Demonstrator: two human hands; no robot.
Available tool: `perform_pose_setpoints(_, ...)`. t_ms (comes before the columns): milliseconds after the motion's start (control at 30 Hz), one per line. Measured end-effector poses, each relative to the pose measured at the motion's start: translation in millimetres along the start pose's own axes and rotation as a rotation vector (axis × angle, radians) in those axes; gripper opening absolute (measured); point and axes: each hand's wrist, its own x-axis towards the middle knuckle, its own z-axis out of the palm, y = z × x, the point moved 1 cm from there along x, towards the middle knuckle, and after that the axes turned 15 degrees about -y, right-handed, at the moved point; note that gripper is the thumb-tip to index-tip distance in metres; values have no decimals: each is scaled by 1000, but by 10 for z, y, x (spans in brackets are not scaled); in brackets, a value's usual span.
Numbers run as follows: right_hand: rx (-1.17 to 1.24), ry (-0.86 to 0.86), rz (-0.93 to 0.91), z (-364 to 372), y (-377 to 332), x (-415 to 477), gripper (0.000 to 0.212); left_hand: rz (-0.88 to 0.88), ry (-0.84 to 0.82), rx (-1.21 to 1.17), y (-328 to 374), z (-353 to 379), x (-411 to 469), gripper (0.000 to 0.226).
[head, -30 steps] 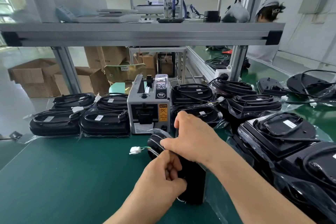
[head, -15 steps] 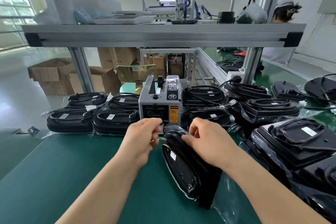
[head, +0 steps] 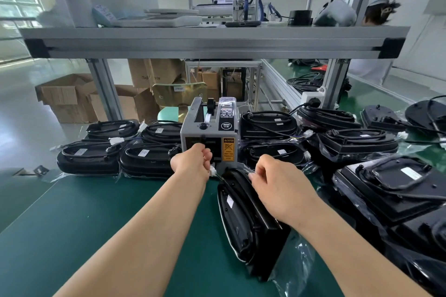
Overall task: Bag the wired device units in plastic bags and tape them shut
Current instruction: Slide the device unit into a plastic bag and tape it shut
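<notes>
Your left grip (head: 193, 163) was up against the front slot of the tape dispenser (head: 209, 136), its fingers curled in toward the opening. I could not tell whether it had any tape between them. Your right grip (head: 280, 183) sat on the far top end of the wired device unit (head: 243, 222), with thumb and fingers pinched closed on the loose edge of the plastic bag (head: 295, 263) gathered there. The black unit stood on its edge on the green desk (head: 84, 224), just in front of the dispenser and between your two forearms. The bag's clear film trailed out beneath it at the near right. A small white connector (head: 212, 172) on thin wires lay between the left grip and the unit's far end. Bagged units (head: 147, 160) lay flat in two rows to the left of the dispenser, and a pile of further units (head: 386, 183) sat to its right. An aluminium shelf (head: 212, 42) crossed above the desk.
</notes>
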Motion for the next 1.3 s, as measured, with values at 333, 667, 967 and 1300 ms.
perform_pose_setpoints(333,170,31,9,63,5,-31,21,45,-721,481,76,-226,-624,29)
perform_pose_setpoints(667,235,28,16,123,-64,-65,25,129,-648,780,43,-122,-785,17)
perform_pose_setpoints(967,217,42,24,152,-80,-49,26,143,-603,717,-30,-163,-749,10)
perform_pose_setpoints(1300,197,53,21,174,-98,-55,25,191,-582,718,-51,-192,-738,9)
